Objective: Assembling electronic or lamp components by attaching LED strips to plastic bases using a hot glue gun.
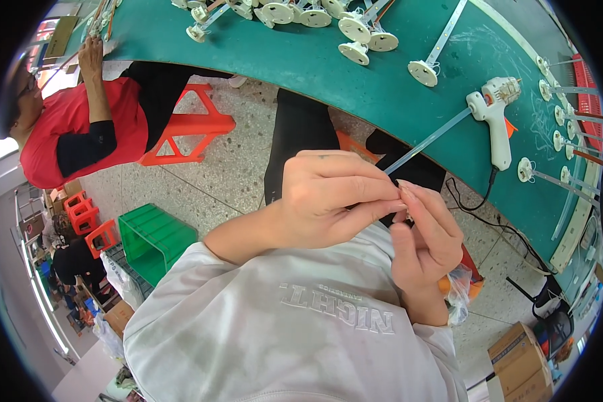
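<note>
The left hand [328, 197] pinches something tiny, largely hidden, against the fingertips of the right hand [425, 234], both closed on it in front of the person's chest. It seems light and slippery, best nipped at its ends.

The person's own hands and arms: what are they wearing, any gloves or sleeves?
No gloves: both the left hand and the right hand are bare, fingers uncovered, with no rings or watch in view. The forearms come out of a pale grey sweatshirt with light raised lettering across it; the cuffs sit pushed back from the wrists.
</note>
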A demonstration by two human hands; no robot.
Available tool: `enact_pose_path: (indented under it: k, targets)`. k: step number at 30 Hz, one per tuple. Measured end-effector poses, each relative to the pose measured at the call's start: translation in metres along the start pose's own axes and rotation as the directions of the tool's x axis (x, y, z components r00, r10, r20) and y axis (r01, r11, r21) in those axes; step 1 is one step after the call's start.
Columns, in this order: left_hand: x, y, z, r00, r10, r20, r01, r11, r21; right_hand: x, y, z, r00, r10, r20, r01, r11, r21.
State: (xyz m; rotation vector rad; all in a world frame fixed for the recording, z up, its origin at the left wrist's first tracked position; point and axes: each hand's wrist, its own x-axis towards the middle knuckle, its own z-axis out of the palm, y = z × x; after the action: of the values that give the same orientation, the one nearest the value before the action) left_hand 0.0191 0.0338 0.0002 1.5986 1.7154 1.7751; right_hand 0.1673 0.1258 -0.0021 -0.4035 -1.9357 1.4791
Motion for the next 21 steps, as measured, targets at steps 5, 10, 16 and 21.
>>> enact_pose_path:
  k: [5, 10, 16, 21]
  targets:
    - [-0.003, 0.002, 0.001, 1.0, -0.022, 0.018, 0.023, 0.997, -0.072, -0.001, 0.008, 0.003, 0.997, -0.044, -0.059, 0.053, 0.983, 0.178]
    - [-0.004, 0.002, -0.002, 0.993, -0.109, 0.047, 0.117, 0.967, -0.225, 0.0, 0.008, 0.006, 0.991, 0.109, -0.074, -0.064, 0.888, 0.456]
    - [-0.008, 0.006, 0.002, 0.948, -0.231, 0.217, 0.299, 0.878, -0.373, -0.005, 0.006, -0.011, 0.972, 0.231, -0.042, -0.197, 0.898, 0.394]
    - [-0.005, 0.011, 0.005, 0.894, -0.364, 0.261, 0.444, 0.793, -0.417, -0.008, 0.006, -0.03, 0.986, 0.095, -0.141, -0.058, 0.968, 0.244]
